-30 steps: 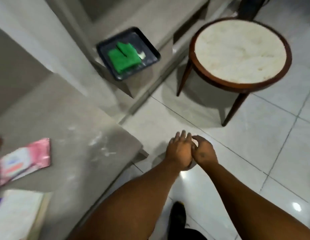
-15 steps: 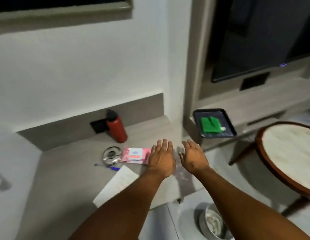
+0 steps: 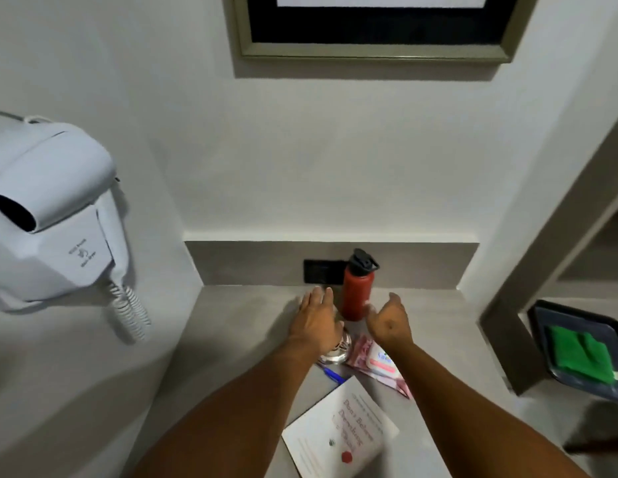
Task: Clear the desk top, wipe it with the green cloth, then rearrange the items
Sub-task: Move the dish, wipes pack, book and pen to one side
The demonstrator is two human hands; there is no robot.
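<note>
Clutter is spread over the grey worktop (image 3: 238, 326): one red bottle (image 3: 356, 292) upright at the back by a black socket (image 3: 321, 271), one glass dish (image 3: 337, 350) partly hidden under the left hand (image 3: 316, 322), one pen (image 3: 330, 373), one pink packet (image 3: 378, 362) and one card (image 3: 340, 432). Both hands are held over these with fingers spread and nothing gripped, the right hand (image 3: 388, 322) just beside the bottle. One green cloth (image 3: 578, 353) is kept in a dark tray (image 3: 542, 317) on the shelf at right, well apart; a hairdryer (image 3: 49, 208) is mounted on the left wall, a frame (image 3: 373, 53) above.
</note>
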